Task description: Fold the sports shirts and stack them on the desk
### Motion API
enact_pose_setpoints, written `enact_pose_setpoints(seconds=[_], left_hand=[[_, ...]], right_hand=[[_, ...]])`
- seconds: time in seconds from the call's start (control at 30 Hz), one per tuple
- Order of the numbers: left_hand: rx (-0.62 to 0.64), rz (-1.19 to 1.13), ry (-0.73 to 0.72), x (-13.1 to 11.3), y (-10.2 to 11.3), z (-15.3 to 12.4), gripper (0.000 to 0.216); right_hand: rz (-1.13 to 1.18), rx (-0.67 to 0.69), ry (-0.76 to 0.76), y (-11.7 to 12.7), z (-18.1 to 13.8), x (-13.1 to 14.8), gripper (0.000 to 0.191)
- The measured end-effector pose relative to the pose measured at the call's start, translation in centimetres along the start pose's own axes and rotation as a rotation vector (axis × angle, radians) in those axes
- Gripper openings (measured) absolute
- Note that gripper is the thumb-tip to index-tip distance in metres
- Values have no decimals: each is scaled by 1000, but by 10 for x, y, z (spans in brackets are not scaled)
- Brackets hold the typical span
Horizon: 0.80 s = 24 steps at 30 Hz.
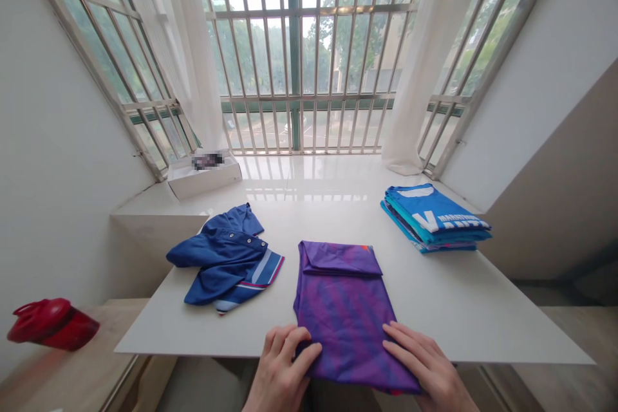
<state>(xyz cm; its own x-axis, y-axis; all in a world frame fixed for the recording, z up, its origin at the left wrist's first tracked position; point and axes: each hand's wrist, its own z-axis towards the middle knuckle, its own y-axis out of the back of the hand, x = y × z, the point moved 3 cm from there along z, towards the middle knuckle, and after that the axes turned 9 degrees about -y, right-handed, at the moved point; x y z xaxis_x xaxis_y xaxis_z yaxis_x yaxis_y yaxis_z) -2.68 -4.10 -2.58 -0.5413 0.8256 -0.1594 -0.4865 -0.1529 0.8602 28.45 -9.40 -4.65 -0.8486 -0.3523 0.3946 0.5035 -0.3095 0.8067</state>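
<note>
A folded purple shirt [345,315] lies in front of me, its far end turned over in a flap and its near end reaching past the table's front edge. At its lower left side, my left hand [284,360] pinches the cloth between thumb and curled fingers. My right hand [425,360] has its fingers laid over the lower right side of the shirt; the thumb is hidden, seemingly beneath the cloth. To the left, a crumpled dark blue polo shirt [226,264] with buttons and a striped hem lies loose. A stack of folded blue shirts [434,215] sits at the right.
The white table [463,315] meets a windowsill below a barred window [309,58] with white curtains [425,64]. An open white box [205,180] stands at the back left. Lower down at the left, a red bottle [53,324] lies on its side on a wooden surface.
</note>
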Motion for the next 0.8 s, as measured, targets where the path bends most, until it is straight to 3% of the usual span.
enact_pose_setpoints(seconds=[0.1, 0.23, 0.4, 0.57, 0.7, 0.8], left_hand=[[52, -45, -60, -1, 7, 17, 43], [57, -191, -110, -1, 13, 31, 34], [41, -334, 144, 8, 21, 45, 26], [160, -311, 407, 30, 11, 67, 24], [184, -325, 477, 45, 1, 82, 25], [212, -213, 501, 51, -1, 90, 29]], right_hand=[[52, 27, 14, 2, 7, -4, 43], [144, -4, -94, 3, 15, -11, 33], [242, -59, -289, 3, 32, -8, 32], [276, 5, -523, 5, 58, 0, 37], [168, 77, -641, 2, 73, -5, 38], [16, 115, -703, 1, 80, -9, 38]])
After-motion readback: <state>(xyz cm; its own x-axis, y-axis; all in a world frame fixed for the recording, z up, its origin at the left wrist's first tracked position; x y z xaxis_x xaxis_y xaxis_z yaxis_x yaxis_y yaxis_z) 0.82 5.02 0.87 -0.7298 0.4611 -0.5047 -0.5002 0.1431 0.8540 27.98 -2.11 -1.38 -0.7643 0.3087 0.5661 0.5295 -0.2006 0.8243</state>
